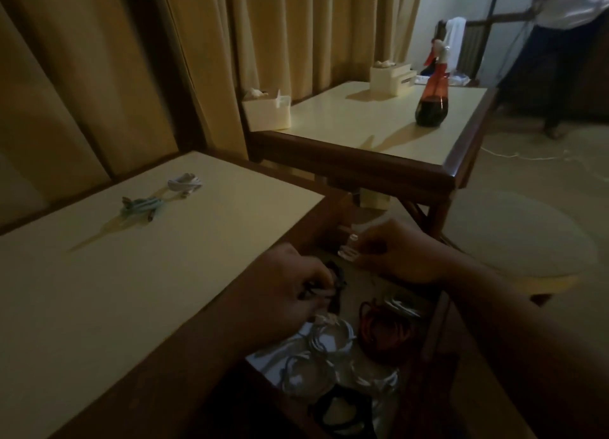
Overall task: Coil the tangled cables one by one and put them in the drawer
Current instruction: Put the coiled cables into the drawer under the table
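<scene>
A thin black cable (pixel 339 278) hangs in a loose loop over the far part of the open dark wooden drawer (pixel 436 333). The left hand (pixel 293 288) grips it, fingers curled round it above the drawer's left edge. The right hand (pixel 400 255) is just across from it over the drawer's far end, with thumb and fingertips pinching a small pale clear piece (pixel 348 251). This piece is too blurred to identify, and it cannot be told whether it belongs to the black cable. Below the hands, inside the drawer, lie coiled cables: a white coiled cable (pixel 329 336) just under the left hand, a dark red coiled cable (pixel 384 333) beside it to the right, more white coils (pixel 308 372) nearer the camera, and a black coiled cable (pixel 339 412) at the near end. On the cream-topped counter (pixel 131 306), well to the left of the drawer, lie a teal cable bundle (pixel 141 205) and, just behind it, a white cable bundle (pixel 184 182). Beyond stands a second cream-topped counter (pixel 379 128) with a dark wooden edge, carrying a red translucent spray bottle (pixel 432 97) and two cream boxes (pixel 267 110). Tan curtains (pixel 296 26) hang behind both counters, and a person in a white shirt and dark trousers (pixel 566 26) stands at the far right.
</scene>
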A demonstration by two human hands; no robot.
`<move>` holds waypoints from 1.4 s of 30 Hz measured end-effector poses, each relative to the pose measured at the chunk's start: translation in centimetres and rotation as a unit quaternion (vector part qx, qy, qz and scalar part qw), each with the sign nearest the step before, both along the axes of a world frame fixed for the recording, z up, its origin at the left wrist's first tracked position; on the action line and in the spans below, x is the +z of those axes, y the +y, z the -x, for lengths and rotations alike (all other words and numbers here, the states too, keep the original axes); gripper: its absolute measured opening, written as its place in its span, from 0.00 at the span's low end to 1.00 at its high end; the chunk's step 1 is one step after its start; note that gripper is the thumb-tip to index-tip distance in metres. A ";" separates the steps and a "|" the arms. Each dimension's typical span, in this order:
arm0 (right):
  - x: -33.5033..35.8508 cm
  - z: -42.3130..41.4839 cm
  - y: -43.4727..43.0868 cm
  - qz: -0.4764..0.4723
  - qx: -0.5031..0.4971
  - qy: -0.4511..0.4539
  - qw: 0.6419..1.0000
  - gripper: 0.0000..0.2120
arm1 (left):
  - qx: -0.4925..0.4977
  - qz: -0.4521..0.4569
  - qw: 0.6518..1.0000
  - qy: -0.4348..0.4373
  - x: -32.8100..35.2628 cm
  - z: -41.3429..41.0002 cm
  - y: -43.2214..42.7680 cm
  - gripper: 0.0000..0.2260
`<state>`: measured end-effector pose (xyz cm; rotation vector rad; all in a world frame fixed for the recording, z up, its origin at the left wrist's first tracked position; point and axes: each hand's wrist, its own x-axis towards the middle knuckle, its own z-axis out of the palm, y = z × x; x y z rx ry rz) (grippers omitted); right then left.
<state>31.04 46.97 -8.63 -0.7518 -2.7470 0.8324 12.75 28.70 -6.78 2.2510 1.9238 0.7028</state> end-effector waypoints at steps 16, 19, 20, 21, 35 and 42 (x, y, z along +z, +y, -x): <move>-5.1 2.8 -0.5 -0.005 -0.059 -0.171 0.984 0.07 | 0.047 0.195 0.976 0.088 -7.2 -3.5 3.8 0.11; -5.3 3.3 -0.9 -0.001 -0.034 -0.191 0.981 0.08 | 0.061 0.194 0.976 0.072 -7.6 -3.4 4.1 0.10; -5.4 3.4 -1.0 -0.004 -0.029 -0.193 0.981 0.08 | 0.062 0.194 0.976 0.074 -7.8 -3.3 4.1 0.10; -5.4 3.3 -1.0 -0.007 -0.028 -0.193 0.981 0.09 | 0.058 0.187 0.978 0.077 -8.1 -3.2 4.2 0.10; -5.3 2.5 -0.4 0.005 -0.048 -0.164 0.985 0.10 | 0.075 0.093 0.993 -0.009 -9.1 -2.3 4.0 0.07; -5.5 2.6 -0.3 0.030 -0.066 -0.147 0.986 0.09 | 0.095 0.058 0.993 -0.028 -8.9 -2.2 3.6 0.06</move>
